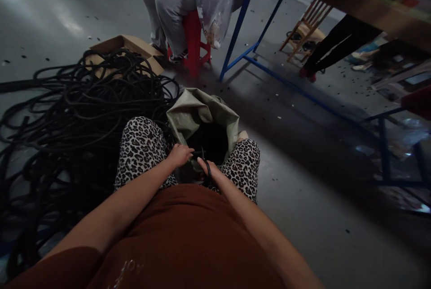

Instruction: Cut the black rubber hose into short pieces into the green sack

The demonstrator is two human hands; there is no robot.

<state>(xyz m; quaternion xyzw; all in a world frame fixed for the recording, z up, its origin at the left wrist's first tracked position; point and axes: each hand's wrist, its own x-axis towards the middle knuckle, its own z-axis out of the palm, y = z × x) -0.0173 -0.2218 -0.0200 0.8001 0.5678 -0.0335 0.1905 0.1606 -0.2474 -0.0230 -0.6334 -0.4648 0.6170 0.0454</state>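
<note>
Black tube (199, 152) and scissors (208, 170), close together over an olive sack (182, 116).

From where I stand, the seated worker's left hand (181, 155) pinches the tube in narrowed fingers, its free end pointing right above the sack's near side. The right hand (214, 172) is curled round the scissors' dark handles, blades up by the tube; I can't tell whether they touch it. The sack gapes between leopard-print knees (142, 149). Black coils (111, 89) heap on the floor at the worker's left, against an open carton (143, 47); beyond, someone in grey trousers (173, 8) sits on a red stool (192, 51).
</note>
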